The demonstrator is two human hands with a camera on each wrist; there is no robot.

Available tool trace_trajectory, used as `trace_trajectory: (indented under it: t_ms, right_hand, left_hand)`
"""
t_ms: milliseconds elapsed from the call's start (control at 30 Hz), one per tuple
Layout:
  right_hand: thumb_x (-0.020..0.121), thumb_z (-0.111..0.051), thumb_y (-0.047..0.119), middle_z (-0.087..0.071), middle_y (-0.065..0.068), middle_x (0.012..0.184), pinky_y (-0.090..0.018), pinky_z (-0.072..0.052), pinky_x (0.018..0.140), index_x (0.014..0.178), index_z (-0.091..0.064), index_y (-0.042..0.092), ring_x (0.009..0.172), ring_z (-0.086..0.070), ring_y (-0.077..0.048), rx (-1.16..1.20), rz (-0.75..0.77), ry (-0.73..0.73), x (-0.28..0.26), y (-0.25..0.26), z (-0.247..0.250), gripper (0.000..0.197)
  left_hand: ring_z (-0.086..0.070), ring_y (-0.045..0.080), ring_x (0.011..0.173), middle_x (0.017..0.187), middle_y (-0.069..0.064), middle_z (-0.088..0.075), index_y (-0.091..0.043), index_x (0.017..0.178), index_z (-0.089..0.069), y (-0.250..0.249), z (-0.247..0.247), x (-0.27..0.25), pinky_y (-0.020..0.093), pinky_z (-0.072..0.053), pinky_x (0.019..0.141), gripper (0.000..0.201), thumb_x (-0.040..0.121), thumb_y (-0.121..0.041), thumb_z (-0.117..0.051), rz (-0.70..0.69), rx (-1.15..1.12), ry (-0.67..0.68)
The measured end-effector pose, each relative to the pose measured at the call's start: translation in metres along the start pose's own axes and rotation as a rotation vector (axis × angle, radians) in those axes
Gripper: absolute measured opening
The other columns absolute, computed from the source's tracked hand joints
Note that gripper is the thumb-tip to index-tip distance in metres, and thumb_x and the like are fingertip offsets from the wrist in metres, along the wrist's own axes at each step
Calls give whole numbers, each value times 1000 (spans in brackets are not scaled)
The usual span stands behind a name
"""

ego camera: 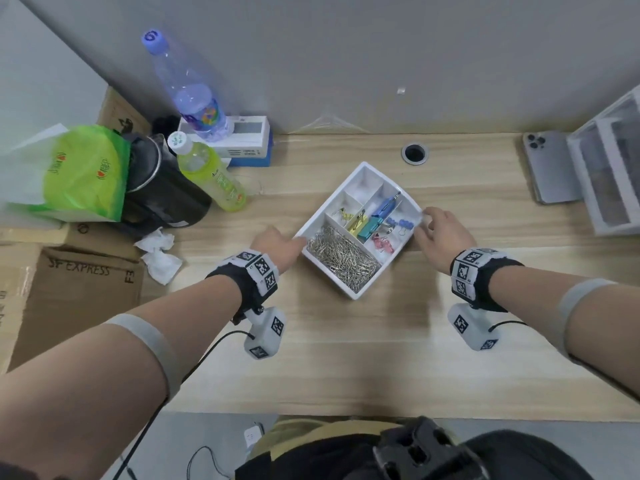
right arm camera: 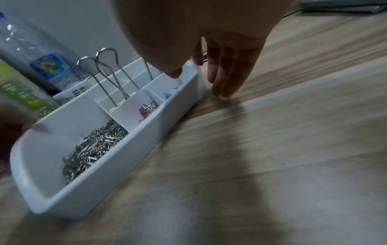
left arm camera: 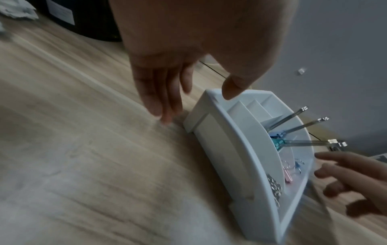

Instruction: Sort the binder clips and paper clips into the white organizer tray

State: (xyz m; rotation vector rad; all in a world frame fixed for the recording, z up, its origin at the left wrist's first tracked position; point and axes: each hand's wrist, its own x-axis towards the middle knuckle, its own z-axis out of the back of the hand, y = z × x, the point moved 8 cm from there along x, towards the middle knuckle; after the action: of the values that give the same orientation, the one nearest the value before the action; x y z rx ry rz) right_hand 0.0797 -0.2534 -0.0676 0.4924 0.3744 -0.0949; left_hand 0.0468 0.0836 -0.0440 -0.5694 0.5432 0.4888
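The white organizer tray (ego camera: 354,295) sits at an angle in the middle of the wooden desk. Its large front compartment holds a pile of silver paper clips (ego camera: 341,258). Other compartments hold yellow and teal binder clips (ego camera: 362,225), a big blue one (ego camera: 384,206), small blue ones (ego camera: 400,223) and pink ones (ego camera: 382,244). My left hand (ego camera: 285,244) is at the tray's left corner, thumb (left arm camera: 230,92) on the rim, straight fingers (left arm camera: 159,106) reaching down to the desk beside it. My right hand (ego camera: 428,224) is at the right corner, thumb (right arm camera: 175,73) over the rim and fingers (right arm camera: 225,82) straight outside the wall.
At the back left stand a clear bottle (ego camera: 188,88), a green drink bottle (ego camera: 211,174), a green bag (ego camera: 83,171) and a black bag (ego camera: 162,199). Crumpled tissues (ego camera: 157,254) lie left of my hand. A phone (ego camera: 547,164) and a clear drawer unit (ego camera: 609,168) sit at the right.
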Motion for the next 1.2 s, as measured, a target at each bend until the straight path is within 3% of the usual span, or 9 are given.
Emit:
trace_trajectory:
  t_ms: [67, 133, 233, 333, 500, 600, 767, 1067, 1200]
  right_hand:
    - [95, -47, 37, -44, -15, 137, -42, -46, 94, 142, -36, 16, 112, -56, -35, 26, -20, -34, 3, 2, 4, 52]
    - [95, -47, 38, -47, -14, 133, -40, -45, 95, 140, -40, 17, 113, -56, -34, 20, -15, -25, 8, 6, 4, 50]
    - [96, -45, 40, -61, -12, 114, -37, -46, 85, 117, -57, 16, 99, -58, -31, -1, -48, -9, 20, 7, 9, 35]
    - [97, -43, 42, -66, -13, 91, -32, -41, 68, 86, -55, 15, 77, -53, -29, -58, -84, 6, 27, 6, 16, 31]
    - [97, -41, 33, -63, -15, 82, -33, -44, 66, 87, -61, 8, 77, -57, -35, -77, -53, 38, 44, 16, 18, 33]
    - [96, -40, 30, -66, -17, 78, -33, -42, 62, 74, -56, 9, 73, -56, -35, -60, -43, 62, 57, 22, 16, 34]
    - [95, -41, 30, -66, -17, 75, -36, -50, 64, 74, -56, 6, 71, -58, -36, -16, -53, 53, 78, 31, 23, 35]
    - [96, -42, 31, -63, -18, 78, -36, -51, 65, 75, -57, 5, 70, -58, -36, 38, -75, 36, 103, 37, 27, 36]
    - [97, -42, 31, -65, -19, 85, -33, -46, 64, 83, -60, 6, 74, -58, -35, 29, -75, 62, 105, 36, 29, 34]
  left_hand:
    - [-68, 26, 53, 71, 15, -73, -5, 84, -62, 5, -29, -11, 29, -54, 54, 46, 84, -50, -55, 74, -27, 249]
    - [-69, 26, 56, 74, 16, -74, -3, 92, -61, 5, -54, -21, 29, -55, 56, 43, 90, -45, -55, 100, -73, 438]
    - [-70, 27, 66, 78, 15, -72, 8, 110, -59, -4, -66, -15, 29, -57, 58, 43, 97, -33, -54, 100, -197, 509]
    - [-68, 25, 59, 76, 17, -69, 10, 114, -58, -17, -53, 4, 29, -56, 50, 39, 99, -26, -53, 76, -313, 371]
    - [-73, 29, 68, 67, 12, -71, -7, 91, -64, -28, -11, 41, 43, -62, 71, 27, 92, -34, -65, 12, -434, 53]
    - [-71, 21, 74, 75, -2, -70, -14, 96, -58, -37, 10, 54, 30, -57, 70, 26, 82, -31, -73, -70, -363, -72]
    - [-59, 11, 69, 80, -4, -65, -15, 95, -62, -69, 26, 71, 16, -39, 53, 7, 89, -15, -65, -151, -152, -153]
    - [-63, 16, 81, 91, 2, -72, -13, 105, -70, -95, 48, 102, 24, -50, 78, 17, 89, -15, -65, -144, -118, -225]
    - [-67, 20, 86, 92, 2, -73, -14, 106, -69, -99, 47, 100, 28, -54, 79, 18, 89, -15, -64, -146, -99, -199]
